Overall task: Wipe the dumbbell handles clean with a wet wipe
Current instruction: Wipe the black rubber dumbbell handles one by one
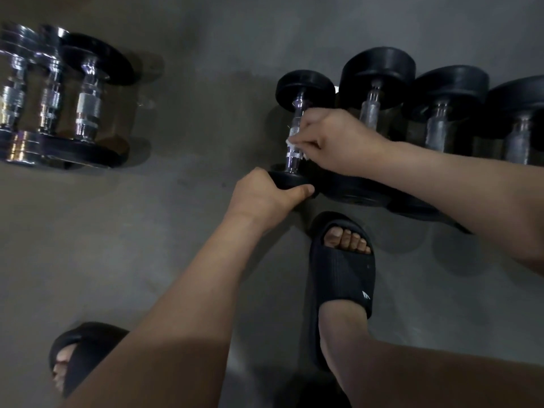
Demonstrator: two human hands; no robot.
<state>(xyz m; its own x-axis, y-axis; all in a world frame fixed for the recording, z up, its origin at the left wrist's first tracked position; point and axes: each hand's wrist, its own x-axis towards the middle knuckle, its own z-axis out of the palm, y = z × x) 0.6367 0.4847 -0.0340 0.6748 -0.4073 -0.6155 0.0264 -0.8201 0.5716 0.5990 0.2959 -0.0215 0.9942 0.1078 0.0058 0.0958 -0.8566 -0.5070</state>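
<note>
A black dumbbell (304, 83) with round rubber heads lies on the floor (191, 113) at the left end of a row of four. Its knurled chrome handle (293, 159) shines. A crumpled white wet wipe (291, 145) wraps its lower half. The neighbouring dumbbells (378, 66) have duller grey handles.

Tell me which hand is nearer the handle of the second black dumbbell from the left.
Right. The right hand holds the wipe on the first dumbbell, just beside that handle; the left hand grips the first dumbbell's near end, farther off.
</note>
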